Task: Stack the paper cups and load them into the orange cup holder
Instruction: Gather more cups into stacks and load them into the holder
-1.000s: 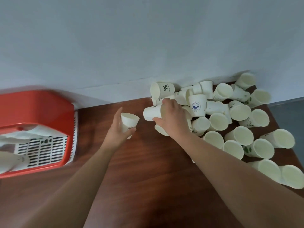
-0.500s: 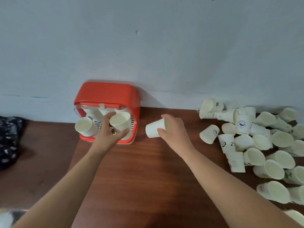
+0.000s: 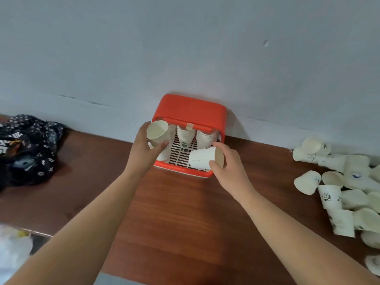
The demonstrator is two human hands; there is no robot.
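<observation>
The orange plastic cup holder (image 3: pixel 189 112) stands in the middle of the frame, at the far edge of the brown wooden counter (image 3: pixel 174 212) and against the pale grey wall (image 3: pixel 185 48). Both hands are directly in front of its open face, one at each side. Behind the opening are nested white cups (image 3: pixel 185 136), above a white slotted tray (image 3: pixel 181 156).

The left forearm reaches up from the lower left of the frame to the holder's left side. The left hand (image 3: pixel 144 151) has its thumb and fingers curled round a white paper cup (image 3: pixel 157 131). It holds the cup at the holder's upper left corner with the open mouth turned towards the camera.

The right forearm comes in from the lower right. The right hand (image 3: pixel 230 165) grips a second white paper cup (image 3: pixel 200 159) that lies sideways, its base pointing to the left of the frame and its mouth towards the palm. The thumb is on the near rim and the fingers lie over the far side. This cup sits in front of the lower right part of the holder, over the tray.

A loose pile of white paper cups (image 3: pixel 337 182) lies on the counter at the right edge of the frame, well apart from both hands. A dark patterned bag (image 3: pixel 28 149) rests at the left edge.
</observation>
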